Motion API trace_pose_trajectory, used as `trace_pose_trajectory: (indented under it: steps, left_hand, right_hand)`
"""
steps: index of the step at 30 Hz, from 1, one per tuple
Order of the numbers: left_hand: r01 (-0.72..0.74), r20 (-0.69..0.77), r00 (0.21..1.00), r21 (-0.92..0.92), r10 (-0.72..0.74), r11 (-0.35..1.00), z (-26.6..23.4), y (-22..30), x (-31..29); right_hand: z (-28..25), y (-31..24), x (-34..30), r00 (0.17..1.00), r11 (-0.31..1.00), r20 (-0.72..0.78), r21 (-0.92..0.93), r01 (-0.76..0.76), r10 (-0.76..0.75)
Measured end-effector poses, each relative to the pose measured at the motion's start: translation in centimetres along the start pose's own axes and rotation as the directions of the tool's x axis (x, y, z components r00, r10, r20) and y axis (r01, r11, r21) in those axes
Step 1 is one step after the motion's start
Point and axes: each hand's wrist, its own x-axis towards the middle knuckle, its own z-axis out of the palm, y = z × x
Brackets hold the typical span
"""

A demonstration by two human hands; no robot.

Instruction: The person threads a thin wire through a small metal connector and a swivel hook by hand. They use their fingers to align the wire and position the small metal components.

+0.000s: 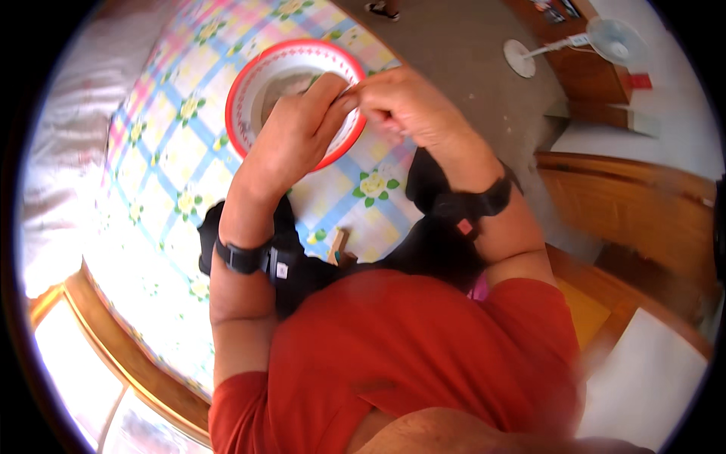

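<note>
A round white basin (240,112) with a red rim and a red patterned band rests on the flowered cloth. Something pale and greyish (283,87) lies inside it, partly hidden behind my left hand (301,125). That hand reaches over the basin, its fingers pinched together. My right hand (408,104) comes in at the basin's right rim with its fingers closed. The fingertips of both hands meet above the rim. Whatever they pinch between them is too small and blurred to name.
A plaid flowered cloth (185,151) spreads under the basin and around my legs. A small wooden piece (337,244) lies close to my body. To the right stand a white fan (522,59) and wooden furniture (620,200). Another person's foot (384,10) shows at the top.
</note>
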Motion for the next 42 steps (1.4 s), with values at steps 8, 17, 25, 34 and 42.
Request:
trace_pose_trajectory:
  steps: [8,17,25,34,42]
  left_hand:
    - [-0.047,0.101,0.994,0.031,0.044,0.998,-0.2,-0.4,0.3]
    - [-0.04,0.006,0.999,-0.045,0.04,0.998,0.9,-0.2,0.7]
    - [-0.072,-0.023,0.997,-0.113,0.07,0.991,1.3,-0.4,0.6]
    - [0.069,0.084,0.995,-0.221,-0.051,0.973,1.0,-0.9,0.4]
    - [0.108,0.104,0.991,-0.236,-0.086,0.966,0.9,-0.8,0.4]
  right_hand:
    - [-0.5,0.4,0.0,0.988,0.979,0.099,0.159,-0.13,0.116]
    - [-1.3,0.6,-0.8,0.986,0.958,0.131,0.253,-0.134,0.104]
    - [-1.3,0.5,-1.2,0.973,0.879,0.172,0.424,-0.217,0.157]
    - [-1.0,0.4,-1.2,0.989,0.93,0.108,0.343,-0.133,0.101]
    - [-0.8,0.1,-1.3,0.986,0.929,0.09,0.333,-0.162,0.14]
